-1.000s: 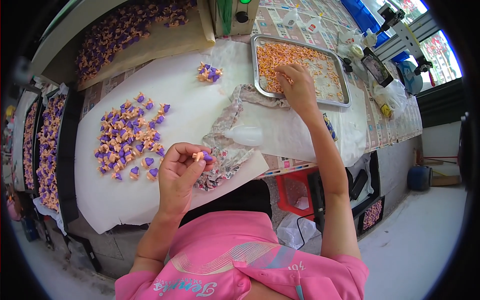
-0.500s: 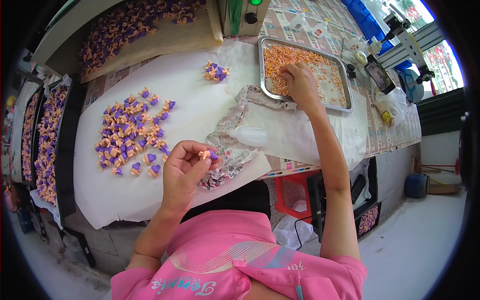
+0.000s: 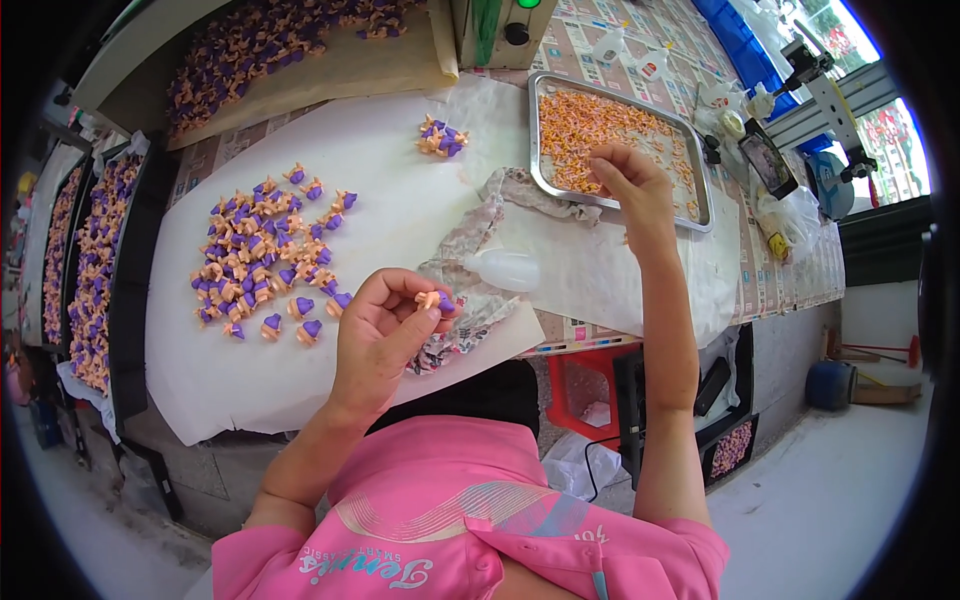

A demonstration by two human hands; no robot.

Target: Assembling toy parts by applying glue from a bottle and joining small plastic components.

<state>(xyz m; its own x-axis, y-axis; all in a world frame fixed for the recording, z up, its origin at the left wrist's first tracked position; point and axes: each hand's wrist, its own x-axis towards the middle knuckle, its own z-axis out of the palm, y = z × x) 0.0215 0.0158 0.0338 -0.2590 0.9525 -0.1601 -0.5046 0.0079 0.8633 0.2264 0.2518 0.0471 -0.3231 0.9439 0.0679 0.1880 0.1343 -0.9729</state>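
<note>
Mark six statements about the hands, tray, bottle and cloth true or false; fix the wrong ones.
1. The left hand pinches a peach-and-purple figurine part. True.
2. The right hand is over the metal tray's near side. True.
3. The metal tray is filled with purple parts. False: it holds small orange pieces.
4. The translucent white bottle lies on its side by the floral cloth. True.
5. The floral cloth lies inside the metal tray. False: it lies outside.
6. All the figurine parts sit in one group. False: a small cluster sits apart from the large group.
</note>
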